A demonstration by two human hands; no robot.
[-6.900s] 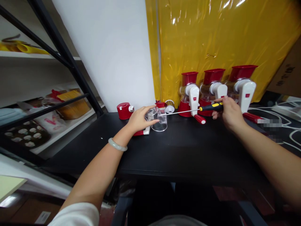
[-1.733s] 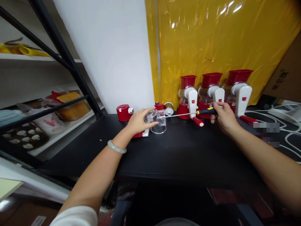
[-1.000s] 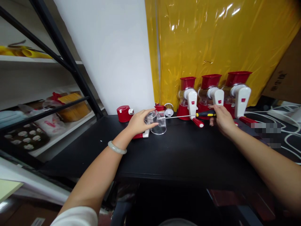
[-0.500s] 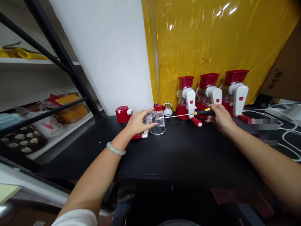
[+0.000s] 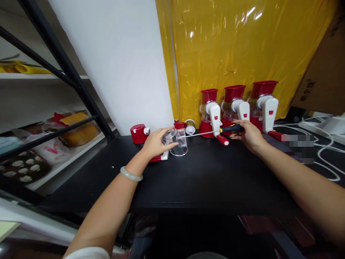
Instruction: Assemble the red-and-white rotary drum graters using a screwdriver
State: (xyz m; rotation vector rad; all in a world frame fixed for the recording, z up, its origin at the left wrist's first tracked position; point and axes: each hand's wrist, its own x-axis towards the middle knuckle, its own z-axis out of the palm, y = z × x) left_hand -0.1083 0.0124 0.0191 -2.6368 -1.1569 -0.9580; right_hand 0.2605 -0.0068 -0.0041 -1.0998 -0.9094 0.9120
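My left hand (image 5: pixel 158 141) grips a clear plastic grater body (image 5: pixel 179 146) lying on the black table (image 5: pixel 205 176). In my right hand (image 5: pixel 248 136) is a screwdriver (image 5: pixel 230 128) with a black and yellow handle. Its long shaft points left, and the tip meets or overlaps the clear body; contact cannot be made out. A red base part (image 5: pixel 138 133) stands left of my left hand. Partly hidden under that hand lies a crank with a red grip (image 5: pixel 155 159). Just behind the clear body are a drum blade (image 5: pixel 190 126) and another red part (image 5: pixel 179 125).
Three red and white rotary graters stand along the back: a left one (image 5: pixel 209 111), a middle one (image 5: pixel 235 104) and a right one (image 5: pixel 265 104). White cables (image 5: pixel 320 144) coil at the right. A black metal frame (image 5: pixel 61 61) and shelves (image 5: pixel 81 144) border the left.
The view has shifted slightly, so everything sits a little further left. Both hands keep their holds, and the screwdriver's handle has turned a little, its yellow mark now out of sight.
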